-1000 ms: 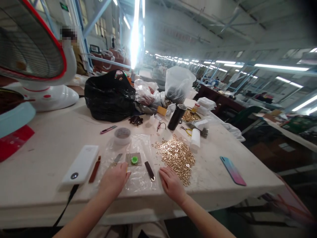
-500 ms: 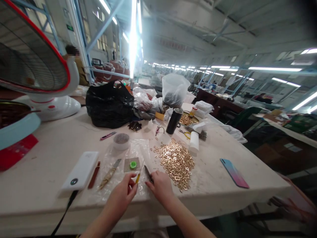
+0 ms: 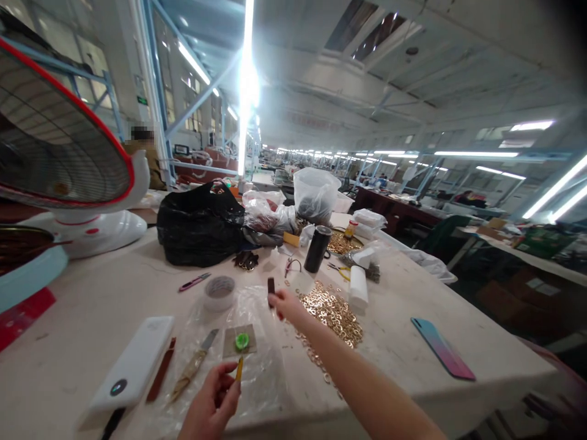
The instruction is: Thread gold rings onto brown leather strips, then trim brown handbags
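Nearest the camera, the left hand [image 3: 211,403] is seen low over the table [image 3: 82,305], its fingers pinched on a small yellow-handled tool [image 3: 239,368] that points up and away. Just beyond that tool, a green blob [image 3: 242,341] sits on a brown square pad [image 3: 230,348], which lies on a clear plastic sheet [image 3: 270,366]. To the left of the pad a knife [image 3: 195,363], a brown strap [image 3: 161,370] and a white power bank [image 3: 131,365] lie side by side.

Farther out, the right hand [image 3: 285,304] is held above the sheet, arm stretched forward — its fingers are closed on a short dark strap piece [image 3: 271,286], held upright and clear of the table. The two hands are well apart. Just right of the right hand, a heap of gold rings [image 3: 334,311] is spread on the table, with a white roll [image 3: 358,286] beside it.

Beyond these are noted a tape roll [image 3: 220,289], a pink clipper [image 3: 194,282] and a dark cup [image 3: 317,249]; a phone [image 3: 443,348] lies off to the right. At the far side — a black bag [image 3: 199,225], clear bags [image 3: 316,192] and a fan [image 3: 59,159].
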Motion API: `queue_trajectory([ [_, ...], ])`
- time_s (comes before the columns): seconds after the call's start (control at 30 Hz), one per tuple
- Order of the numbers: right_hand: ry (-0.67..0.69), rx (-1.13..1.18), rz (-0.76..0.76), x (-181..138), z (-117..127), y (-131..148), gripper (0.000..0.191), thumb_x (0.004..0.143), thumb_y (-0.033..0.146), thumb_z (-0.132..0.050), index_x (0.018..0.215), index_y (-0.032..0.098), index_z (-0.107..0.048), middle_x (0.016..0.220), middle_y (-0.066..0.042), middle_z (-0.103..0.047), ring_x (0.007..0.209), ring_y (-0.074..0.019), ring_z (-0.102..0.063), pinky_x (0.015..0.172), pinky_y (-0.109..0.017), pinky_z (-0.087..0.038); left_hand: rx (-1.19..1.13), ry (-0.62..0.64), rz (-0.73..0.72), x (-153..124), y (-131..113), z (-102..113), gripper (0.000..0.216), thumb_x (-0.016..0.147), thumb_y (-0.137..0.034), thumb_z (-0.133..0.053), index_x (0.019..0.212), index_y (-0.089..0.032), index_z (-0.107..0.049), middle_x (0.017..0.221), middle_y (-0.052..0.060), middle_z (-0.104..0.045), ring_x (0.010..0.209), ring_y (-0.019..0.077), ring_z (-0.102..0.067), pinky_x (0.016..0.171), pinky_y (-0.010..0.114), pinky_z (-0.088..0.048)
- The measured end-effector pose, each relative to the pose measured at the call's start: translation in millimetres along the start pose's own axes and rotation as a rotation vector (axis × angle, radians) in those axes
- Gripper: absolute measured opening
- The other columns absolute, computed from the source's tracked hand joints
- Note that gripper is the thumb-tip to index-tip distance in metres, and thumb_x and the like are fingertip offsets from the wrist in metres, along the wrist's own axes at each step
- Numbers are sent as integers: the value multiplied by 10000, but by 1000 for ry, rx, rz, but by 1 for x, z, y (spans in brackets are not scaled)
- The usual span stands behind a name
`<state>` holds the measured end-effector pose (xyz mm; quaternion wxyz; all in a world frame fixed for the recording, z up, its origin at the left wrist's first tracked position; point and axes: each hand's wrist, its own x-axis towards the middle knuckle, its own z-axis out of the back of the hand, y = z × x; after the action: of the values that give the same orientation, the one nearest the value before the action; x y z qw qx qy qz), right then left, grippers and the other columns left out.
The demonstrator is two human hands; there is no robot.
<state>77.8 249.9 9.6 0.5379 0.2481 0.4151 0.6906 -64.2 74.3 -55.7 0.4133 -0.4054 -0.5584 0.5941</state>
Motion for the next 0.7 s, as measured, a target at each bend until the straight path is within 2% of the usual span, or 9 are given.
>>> queue_trajectory([
  [0.07, -81, 66, 54, 21, 11, 25, 324, 907, 371, -362, 1086, 153, -521, 725, -5, -570, 499, -90, -493, 480, -215, -423, -40, 6, 36, -1, -3, 0, 503, 624, -601, -628, 904, -190, -549, 546, -32, -538, 455, 127, -469, 436, 240, -366],
  [0.13, -146, 101, 102, 15, 13, 32, 376, 897, 399, -391, 1188, 174, -464, 887, -34, -587, 569, -95, -515, 532, -230, -451, -56, 10, 80, -1, -8, 2, 514, 597, -605, -648, 885, -190, -551, 556, -19, -571, 468, 136, -494, 440, 243, -379],
  [0.2, -163, 53, 216, -17, 3, 22, 352, 846, 354, -512, 1170, 215, -504, 916, -20, -604, 661, -114, -535, 633, -247, -458, -74, 23, 153, 0, -11, 3, 502, 578, -590, -671, 853, -188, -552, 566, -6, -603, 481, 143, -513, 451, 243, -390],
  [0.23, -140, -88, 382, -39, -6, 11, 317, 860, 303, -483, 1160, 209, -521, 849, -19, -620, 666, -128, -540, 654, -263, -453, -85, 41, 202, 0, -11, 3, 484, 577, -577, -680, 831, -186, -553, 572, -2, -616, 483, 139, -515, 455, 239, -392],
  [0.33, 65, -534, 760, -105, -34, -27, 340, 857, 209, -461, 1194, 201, -507, 832, -50, -653, 714, -178, -561, 648, -296, -441, -112, 188, 325, -1, -8, -8, 408, 604, -536, -684, 743, -175, -553, 572, -13, -610, 482, 107, -493, 469, 215, -381],
  [0.43, 6, -671, 718, -140, -45, -55, 219, 846, 229, -505, 1047, 173, -570, 810, -63, -657, 695, -189, -565, 601, -291, -433, -123, 409, 361, -5, -5, -25, 424, 560, -544, -703, 643, -179, -504, 508, -42, -541, 463, 97, -469, 468, 216, -383],
  [0.57, -204, -556, 582, -143, -27, -63, 145, 872, 233, -442, 886, 193, -581, 741, -48, -636, 685, -186, -589, 600, -282, -457, -32, 597, 252, -4, -22, -29, 361, 668, -504, -625, 797, -180, -530, 692, 7, -621, 598, 139, -556, 568, 259, -457],
  [0.63, -304, -459, 571, -139, -17, -66, 171, 891, 225, -403, 958, 196, -558, 815, -59, -653, 754, -183, -622, 657, -284, -496, 159, 580, 93, 3, -38, -15, 275, 765, -438, -544, 857, -178, -554, 743, 21, -634, 655, 148, -574, 620, 263, -464],
  [0.7, -357, -410, 640, -132, -14, -78, 211, 891, 256, -420, 1068, 209, -526, 908, -73, -669, 837, -190, -644, 706, -290, -528, 436, 461, -84, 16, -54, 12, 233, 818, -389, -483, 853, -182, -583, 736, 19, -640, 673, 150, -586, 627, 247, -463],
])
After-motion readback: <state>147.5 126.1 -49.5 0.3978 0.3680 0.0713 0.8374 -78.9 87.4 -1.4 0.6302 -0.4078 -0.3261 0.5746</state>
